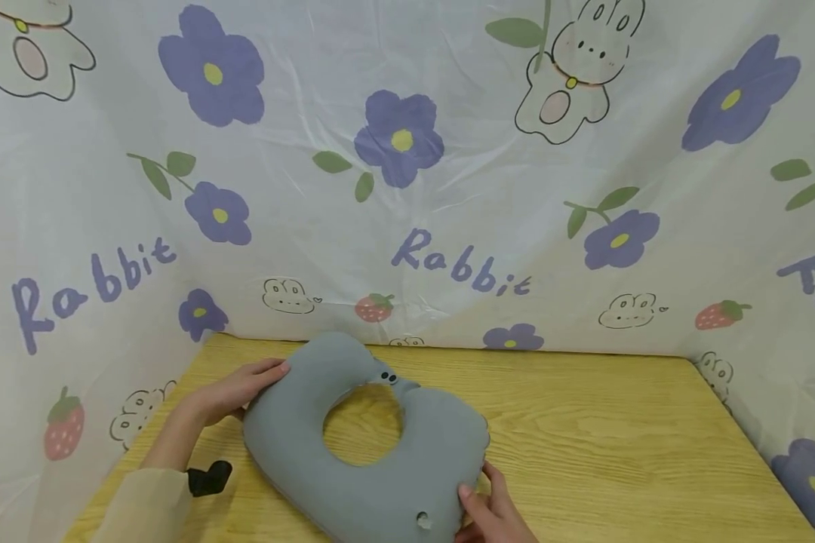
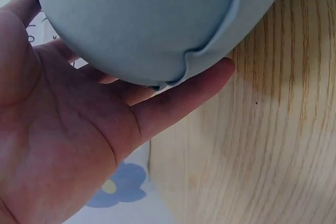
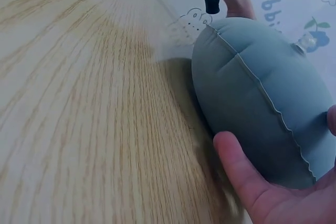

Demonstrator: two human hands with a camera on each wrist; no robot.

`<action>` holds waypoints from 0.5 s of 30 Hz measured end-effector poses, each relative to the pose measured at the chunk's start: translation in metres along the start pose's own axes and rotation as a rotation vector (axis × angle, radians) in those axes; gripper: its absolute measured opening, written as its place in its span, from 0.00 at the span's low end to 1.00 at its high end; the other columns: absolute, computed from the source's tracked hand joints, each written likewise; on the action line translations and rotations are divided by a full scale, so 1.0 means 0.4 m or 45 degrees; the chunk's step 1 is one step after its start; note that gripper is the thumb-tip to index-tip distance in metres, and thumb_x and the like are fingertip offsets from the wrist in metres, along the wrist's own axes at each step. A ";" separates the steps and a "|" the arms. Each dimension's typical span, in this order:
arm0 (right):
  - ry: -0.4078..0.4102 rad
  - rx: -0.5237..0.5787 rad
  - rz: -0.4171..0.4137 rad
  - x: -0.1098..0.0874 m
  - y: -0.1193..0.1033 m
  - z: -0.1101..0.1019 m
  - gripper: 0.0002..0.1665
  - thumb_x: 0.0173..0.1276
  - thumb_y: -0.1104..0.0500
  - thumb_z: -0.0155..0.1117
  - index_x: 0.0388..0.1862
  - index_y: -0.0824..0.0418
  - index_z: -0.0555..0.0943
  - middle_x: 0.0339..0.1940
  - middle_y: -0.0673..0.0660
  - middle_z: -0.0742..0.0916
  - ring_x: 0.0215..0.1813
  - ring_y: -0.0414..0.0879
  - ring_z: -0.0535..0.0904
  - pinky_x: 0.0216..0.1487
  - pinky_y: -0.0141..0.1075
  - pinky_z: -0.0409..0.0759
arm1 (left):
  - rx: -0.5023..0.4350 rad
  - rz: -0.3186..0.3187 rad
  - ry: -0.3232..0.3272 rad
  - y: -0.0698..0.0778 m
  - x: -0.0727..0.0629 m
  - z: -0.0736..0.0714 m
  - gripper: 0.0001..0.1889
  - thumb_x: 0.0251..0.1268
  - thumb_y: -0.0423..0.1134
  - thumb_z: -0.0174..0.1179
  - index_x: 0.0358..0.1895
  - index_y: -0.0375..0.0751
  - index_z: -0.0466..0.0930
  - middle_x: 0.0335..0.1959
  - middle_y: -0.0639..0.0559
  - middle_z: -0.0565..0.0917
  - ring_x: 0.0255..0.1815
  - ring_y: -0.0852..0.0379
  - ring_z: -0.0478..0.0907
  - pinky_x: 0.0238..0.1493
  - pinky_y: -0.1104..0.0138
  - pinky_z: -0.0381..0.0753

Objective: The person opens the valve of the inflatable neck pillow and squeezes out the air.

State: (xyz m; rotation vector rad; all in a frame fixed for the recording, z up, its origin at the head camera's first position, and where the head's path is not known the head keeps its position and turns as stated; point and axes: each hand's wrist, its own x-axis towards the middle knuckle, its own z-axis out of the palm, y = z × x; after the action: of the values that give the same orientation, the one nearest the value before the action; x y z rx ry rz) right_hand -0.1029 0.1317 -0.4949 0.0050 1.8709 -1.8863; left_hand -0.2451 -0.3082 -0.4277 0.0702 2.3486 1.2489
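A grey inflatable neck pillow point(image 1: 292, 437) lies tilted over the table, its round opening facing up. Two dark snaps point(image 1: 389, 377) join its ends at the far side, and a small clear valve point(image 1: 423, 520) pokes out near the front right. My left hand point(image 1: 234, 392) holds the pillow's left end, its fingers reaching along the rounded seam in the left wrist view. At the right front edge my right hand point(image 1: 492, 509) grips the pillow, thumb on top. One finger point(image 3: 236, 163) of it runs along the lower side in the right wrist view. The pillow covers some fingertips.
A light wooden table point(image 1: 611, 445) lies beneath the pillow and extends to the right. White cloth point(image 1: 448, 204) printed with rabbits, flowers and strawberries hangs behind it and at both sides. A black piece point(image 1: 210, 478) sits by the left sleeve's cuff.
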 end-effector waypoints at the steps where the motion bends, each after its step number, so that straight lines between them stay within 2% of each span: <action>1: 0.006 0.001 0.005 0.001 -0.002 -0.002 0.59 0.81 0.39 0.52 0.76 0.78 0.30 0.48 0.62 0.85 0.37 0.55 0.87 0.42 0.48 0.86 | 0.000 0.003 -0.004 0.002 0.000 0.002 0.44 0.81 0.63 0.46 0.83 0.34 0.45 0.79 0.25 0.51 0.70 0.26 0.64 0.49 0.44 0.83; 4: 0.002 0.049 0.020 0.003 -0.005 -0.008 0.59 0.82 0.39 0.51 0.77 0.76 0.27 0.55 0.71 0.81 0.43 0.60 0.87 0.46 0.52 0.86 | 0.008 0.022 -0.017 0.010 -0.002 0.007 0.44 0.81 0.62 0.46 0.82 0.32 0.46 0.78 0.25 0.51 0.70 0.25 0.63 0.49 0.42 0.83; 7: -0.011 0.127 0.025 0.002 -0.009 -0.011 0.59 0.82 0.39 0.51 0.77 0.73 0.25 0.63 0.80 0.72 0.51 0.66 0.85 0.51 0.56 0.84 | -0.016 0.026 -0.019 0.019 -0.007 0.013 0.41 0.81 0.60 0.47 0.81 0.33 0.51 0.77 0.27 0.55 0.69 0.28 0.65 0.48 0.43 0.83; 10: 0.012 0.152 0.027 0.001 -0.017 -0.015 0.57 0.83 0.39 0.49 0.78 0.70 0.26 0.67 0.82 0.66 0.53 0.67 0.83 0.51 0.57 0.84 | -0.037 0.029 -0.025 0.028 -0.012 0.020 0.38 0.81 0.59 0.48 0.78 0.33 0.55 0.74 0.28 0.60 0.67 0.31 0.68 0.46 0.45 0.84; 15: 0.059 0.115 0.026 0.003 -0.034 -0.037 0.53 0.84 0.39 0.46 0.80 0.68 0.29 0.68 0.81 0.62 0.54 0.67 0.82 0.48 0.57 0.85 | -0.065 0.028 -0.045 0.026 -0.015 0.028 0.38 0.80 0.59 0.51 0.75 0.32 0.56 0.71 0.28 0.63 0.66 0.31 0.69 0.42 0.45 0.85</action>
State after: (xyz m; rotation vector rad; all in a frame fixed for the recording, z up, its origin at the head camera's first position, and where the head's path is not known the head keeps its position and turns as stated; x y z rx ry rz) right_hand -0.1134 0.1444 -0.4836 0.0980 1.8073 -1.9712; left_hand -0.2370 -0.2951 -0.4223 0.1014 2.2901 1.3069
